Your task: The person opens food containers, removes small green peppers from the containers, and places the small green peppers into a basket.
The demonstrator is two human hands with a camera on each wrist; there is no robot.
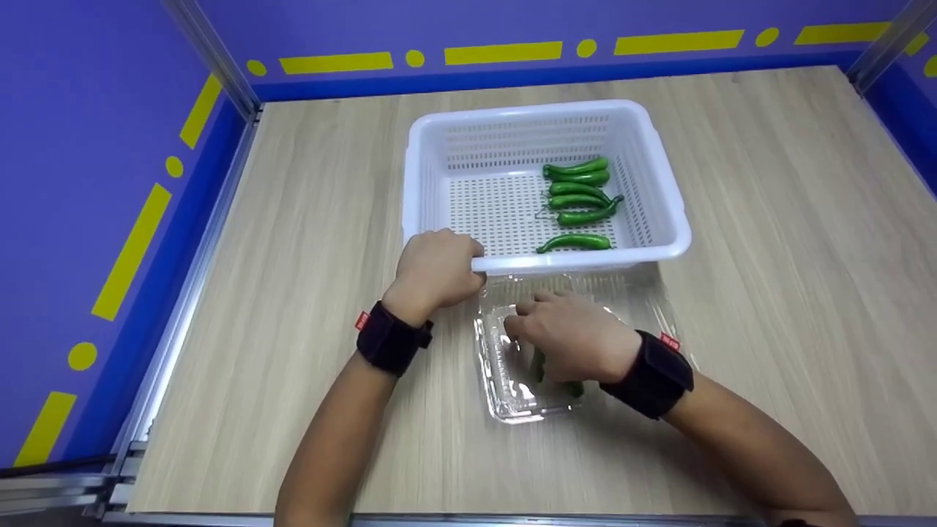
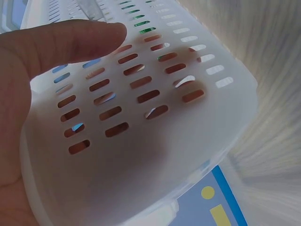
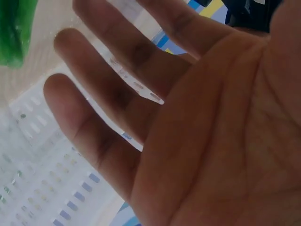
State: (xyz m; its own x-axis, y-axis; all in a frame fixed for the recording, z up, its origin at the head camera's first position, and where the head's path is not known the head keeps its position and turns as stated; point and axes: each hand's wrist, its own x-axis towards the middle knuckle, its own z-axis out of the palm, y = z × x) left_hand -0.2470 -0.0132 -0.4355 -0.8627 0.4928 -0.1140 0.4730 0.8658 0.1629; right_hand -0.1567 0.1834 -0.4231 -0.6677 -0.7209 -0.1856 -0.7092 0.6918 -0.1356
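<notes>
My left hand (image 1: 439, 268) grips the near left corner of a white plastic basket (image 1: 556, 261). In the left wrist view its thumb (image 2: 89, 42) lies along the outside of the slotted wall, and the fingers show through the slots from inside. Several green chili peppers (image 1: 582, 218) lie in the basket's right half. My right hand (image 1: 578, 333) is over a clear plastic clamshell box (image 1: 505, 406) in front of the basket. In the right wrist view its fingers are loosely extended and spread, holding nothing. Green peppers (image 1: 573, 389) sit in the box, partly hidden beneath this hand.
The wood-grain table (image 1: 322, 197) carries the basket and box. Part of the clear box (image 1: 644, 293) stretches back to the basket's near wall. Blue panels (image 1: 476, 22) with yellow marks and metal posts (image 1: 212, 55) border the back and sides.
</notes>
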